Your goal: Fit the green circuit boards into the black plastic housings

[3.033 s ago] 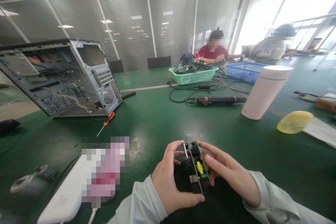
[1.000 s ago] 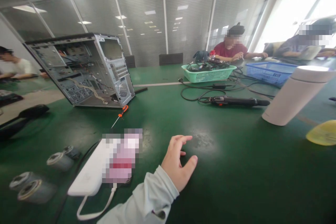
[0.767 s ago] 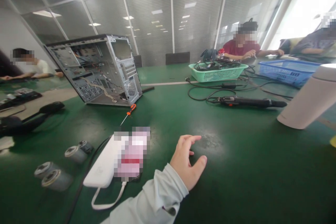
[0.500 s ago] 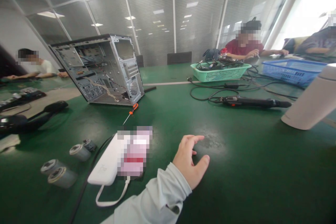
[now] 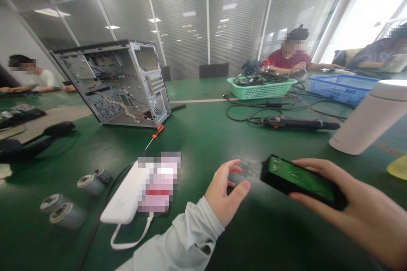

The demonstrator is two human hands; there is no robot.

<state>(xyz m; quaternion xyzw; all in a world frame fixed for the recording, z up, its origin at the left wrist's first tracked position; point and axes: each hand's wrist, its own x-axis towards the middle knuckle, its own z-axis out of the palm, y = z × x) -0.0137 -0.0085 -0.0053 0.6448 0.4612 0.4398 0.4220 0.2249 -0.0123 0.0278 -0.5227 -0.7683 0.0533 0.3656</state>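
Right hand (image 5: 362, 216) closed on a black-cased circuit board (image 5: 299, 176): thumb along the near long side, fingers over the far side, green face up and uncovered. An edge grip, probably so the face stays readable and the parts go untouched. The board is off the table, above its near edge and right of centre, free end pointing left.

Left hand (image 5: 224, 192) slack, fingers apart, holding nothing. It appears to rest on the green table (image 5: 203, 144), fingertips lifted, just beside the board's free end but not touching it. Its pale sleeve (image 5: 181, 241) runs off the near edge.

Near left: a white power bank (image 5: 121, 199) lies flat, its cable (image 5: 127, 243) looped at the near end. A blurred item lies across its right part. Further left, three grey cylinders (image 5: 60, 215) lie together, seemingly set aside from the working space.

Mid-table: an orange-handled screwdriver (image 5: 154, 134) lies just in front of an open computer case (image 5: 114, 82), side off and wiring showing, the tool close to where it would be used. Toward the right edge stand a white tumbler (image 5: 365, 118) and a yellow object (image 5: 397, 167), cut off by the frame, so I cannot tell what it is. Behind them a black powered screwdriver (image 5: 295, 123) lies among loose cable.

Far edge: a green basket (image 5: 260, 88) holding cables and a blue basket (image 5: 343, 88), with people seated behind them. Another person sits off to the far left.
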